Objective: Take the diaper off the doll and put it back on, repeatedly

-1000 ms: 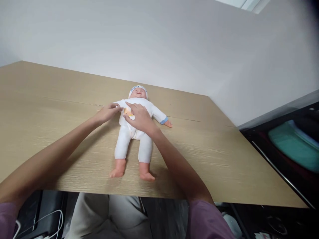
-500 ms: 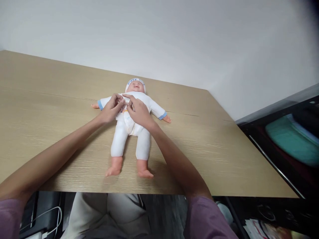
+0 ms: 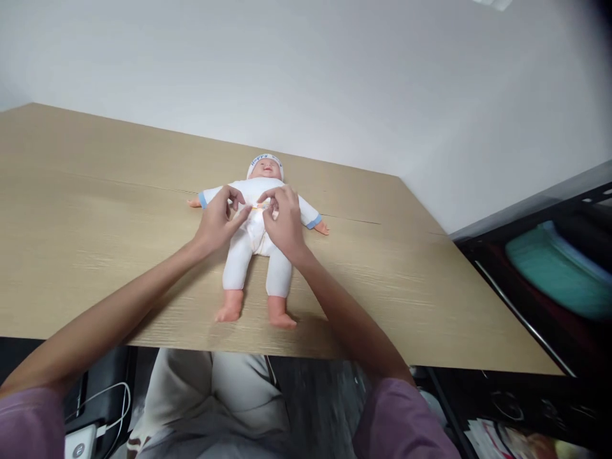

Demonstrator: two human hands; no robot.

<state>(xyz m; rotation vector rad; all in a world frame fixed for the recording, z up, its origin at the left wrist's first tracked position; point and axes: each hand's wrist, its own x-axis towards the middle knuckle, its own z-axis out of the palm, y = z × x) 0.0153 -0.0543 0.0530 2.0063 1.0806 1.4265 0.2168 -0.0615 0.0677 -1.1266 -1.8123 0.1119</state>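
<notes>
Right now the doll [image 3: 255, 236] lies on its back on the table [image 3: 95, 255], head away from you, feet toward you. Your left hand [image 3: 217, 223] and right hand [image 3: 284, 223] both pinch its white suit at the chest, equally near.

I saw the wooden table [image 3: 430, 299] bare on both sides of the doll [image 3: 255, 248], giving open passage from left and right. Both my hands [image 3: 217, 220] [image 3: 284, 223] crowded its chest. The white wall [image 3: 335, 83] closed off the far edge; a dark shelf [image 3: 540, 306] bounded the right.
</notes>
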